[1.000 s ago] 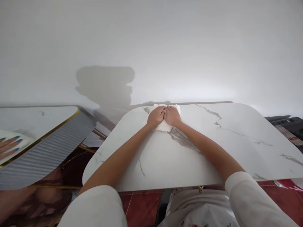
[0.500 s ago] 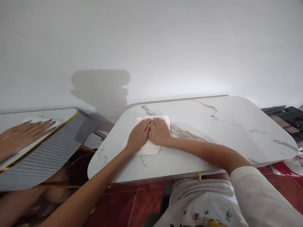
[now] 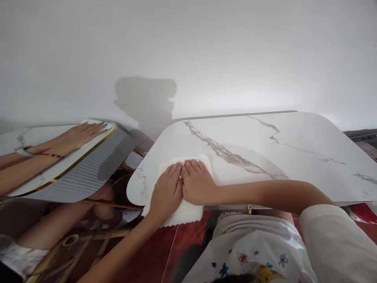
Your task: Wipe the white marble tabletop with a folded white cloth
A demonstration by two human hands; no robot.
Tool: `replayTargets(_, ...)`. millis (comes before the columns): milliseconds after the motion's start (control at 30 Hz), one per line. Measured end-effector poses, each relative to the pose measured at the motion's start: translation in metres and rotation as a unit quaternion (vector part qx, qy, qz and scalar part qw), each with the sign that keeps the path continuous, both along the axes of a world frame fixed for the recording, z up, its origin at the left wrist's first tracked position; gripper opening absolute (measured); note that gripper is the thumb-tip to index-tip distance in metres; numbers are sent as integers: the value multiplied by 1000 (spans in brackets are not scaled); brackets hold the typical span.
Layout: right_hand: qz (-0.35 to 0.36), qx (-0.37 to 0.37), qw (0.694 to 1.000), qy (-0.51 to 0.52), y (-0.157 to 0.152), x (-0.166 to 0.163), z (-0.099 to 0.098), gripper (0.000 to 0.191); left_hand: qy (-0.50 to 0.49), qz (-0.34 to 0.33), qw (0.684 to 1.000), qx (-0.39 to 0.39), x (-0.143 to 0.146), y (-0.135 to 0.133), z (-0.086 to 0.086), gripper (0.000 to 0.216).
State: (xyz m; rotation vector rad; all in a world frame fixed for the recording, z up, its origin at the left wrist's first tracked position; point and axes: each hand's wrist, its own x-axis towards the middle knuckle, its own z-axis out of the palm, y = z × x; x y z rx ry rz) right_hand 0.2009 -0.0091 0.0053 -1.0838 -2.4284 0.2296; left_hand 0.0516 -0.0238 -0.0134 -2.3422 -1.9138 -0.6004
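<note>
My left hand (image 3: pixel 167 189) lies flat on a white cloth (image 3: pixel 188 215), palm down with its fingers stretched forward. Beside it, touching, my right hand (image 3: pixel 198 181) also presses flat on the cloth. Both hands are open, and the cloth is under them rather than gripped. The cloth rests near the front left part of a white marble-patterned tabletop (image 3: pixel 309 137), and its scalloped lower end hangs past the front edge. My palms hide the middle of the cloth.
At left, another person's hands (image 3: pixel 85 133) lie on a white cloth on a second marble-patterned table (image 3: pixel 38 133) with gold trim. A wall (image 3: pixel 206 47) stands right behind both tables. A brass knob (image 3: pixel 249 209) sits at my table's front. Dark items (image 3: pixel 363 135) stand at far right.
Both my hands have slid the cloth toward me, from mid-table to the front edge. The other person's hands have moved to the far corner of their table. My view has shifted slightly left.
</note>
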Motion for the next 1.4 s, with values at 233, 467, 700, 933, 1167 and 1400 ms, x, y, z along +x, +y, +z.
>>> replayTargets(233, -22, -16, 1000, -6, 2, 46, -1, 57, 14, -15, 1000, -20, 49, 7, 1, 54)
replayTargets(467, -45, -5, 999, -25, 65, 71, 0, 53, -8, -56, 998, -17, 82, 75, 13, 49)
replayTargets(700, -66, -15, 997, -42, 145, 73, 2, 49, -74, -91, 993, -4, 86, 157, 20, 32)
replayTargets(933, -88, 3, 995, -47, 213, 62, -5, 50, -127, -107, 986, 1, 75, 220, 22, 31)
replayTargets(1167, -74, 19, 996, -41, 260, 57, -8, 50, -128, -61, 990, 0, 76, 254, 24, 28)
replayTargets(1400, -52, 41, 998, -6, 294, 75, -18, 46, -102, -19, 995, 12, 93, 285, 14, 30)
